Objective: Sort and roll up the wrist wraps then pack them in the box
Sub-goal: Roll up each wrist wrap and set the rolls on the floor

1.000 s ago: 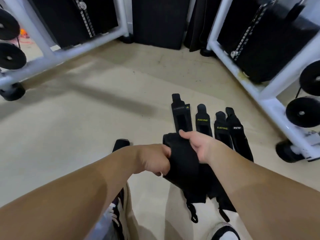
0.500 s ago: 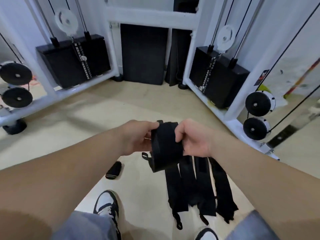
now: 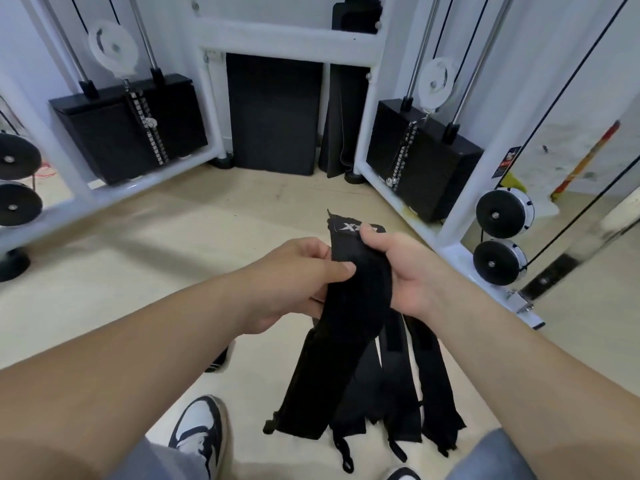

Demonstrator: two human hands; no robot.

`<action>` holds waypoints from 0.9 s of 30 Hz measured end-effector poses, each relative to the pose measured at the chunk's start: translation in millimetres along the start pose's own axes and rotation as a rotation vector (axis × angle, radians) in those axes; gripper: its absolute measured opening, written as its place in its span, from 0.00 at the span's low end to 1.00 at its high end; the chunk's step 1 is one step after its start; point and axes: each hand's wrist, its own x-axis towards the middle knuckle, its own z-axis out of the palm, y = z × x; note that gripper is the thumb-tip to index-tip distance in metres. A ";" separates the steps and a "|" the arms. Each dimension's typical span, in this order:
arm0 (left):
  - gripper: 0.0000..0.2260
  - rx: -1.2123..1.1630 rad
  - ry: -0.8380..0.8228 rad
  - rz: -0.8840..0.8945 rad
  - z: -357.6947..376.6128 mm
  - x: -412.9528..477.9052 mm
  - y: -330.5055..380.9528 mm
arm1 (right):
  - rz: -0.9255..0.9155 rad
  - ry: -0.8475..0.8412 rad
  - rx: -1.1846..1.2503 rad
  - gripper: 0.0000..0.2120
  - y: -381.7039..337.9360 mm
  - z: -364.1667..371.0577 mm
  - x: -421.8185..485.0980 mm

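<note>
L hand (image 3: 298, 275) & R hand (image 3: 405, 268) grip one black wrist wrap (image 3: 346, 341), flat, hanging toward 6 o'clock. Other wraps (image 3: 429, 393) lie on floor (image 3: 156, 258), approx. 5 o'clock.

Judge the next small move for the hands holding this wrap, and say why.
Probably turn the labelled top end over to start a roll. The left hand and right hand both hold the wrist wrap near its top, and it hangs unrolled at full length above the other wraps lying flat on the floor. No box is in view.

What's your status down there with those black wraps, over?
Left hand and right hand both grip one wrist wrap, unrolled, hanging. Other wraps on floor. No box seen.
</note>
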 end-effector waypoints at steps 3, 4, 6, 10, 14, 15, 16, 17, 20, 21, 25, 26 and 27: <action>0.09 -0.006 -0.037 -0.022 -6.7 8.7 -3.7 | -0.127 0.058 -0.028 0.18 -1.1 8.7 6.7; 0.11 0.016 -0.090 -0.023 -8.5 10.9 -4.3 | -0.174 0.070 -0.028 0.15 -0.3 12.4 8.7; 0.12 0.095 -0.223 -0.020 -9.8 14.4 -5.9 | -0.245 0.109 -0.010 0.12 -1.0 18.9 9.6; 0.15 0.239 -0.284 0.011 -9.5 27.0 -11.8 | -0.213 0.221 0.067 0.13 -8.8 15.1 9.7; 0.13 0.355 -0.264 -0.005 -9.9 40.9 -19.7 | -0.118 0.326 0.214 0.16 -21.9 1.0 12.3; 0.12 0.370 -0.255 -0.002 -9.7 43.8 -22.5 | -0.119 0.336 0.259 0.16 -24.5 -2.0 12.1; 0.12 0.374 -0.240 0.017 -9.5 47.0 -24.4 | -0.126 0.330 0.292 0.17 -25.7 -5.5 12.2; 0.12 0.359 -0.215 0.047 -9.3 50.1 -24.6 | -0.140 0.303 0.306 0.18 -25.8 -8.6 12.5; 0.12 0.193 -0.104 0.127 -8.0 57.5 -16.3 | -0.156 0.111 0.148 0.24 -19.5 -16.9 14.5; 0.12 0.125 -0.068 0.138 -8.1 58.5 -12.9 | -0.135 0.048 0.045 0.26 -15.5 -18.0 16.4; 0.10 -0.107 0.066 0.092 -13.5 61.3 -9.1 | -0.035 -0.219 -0.313 0.25 -0.6 -14.6 21.2; 0.10 -0.171 0.104 0.072 -15.6 62.7 -9.0 | -0.030 -0.246 -0.408 0.25 2.6 -13.3 21.8; 0.10 -0.238 0.146 0.055 -17.7 63.6 -7.7 | -0.030 -0.255 -0.486 0.26 5.4 -11.7 22.1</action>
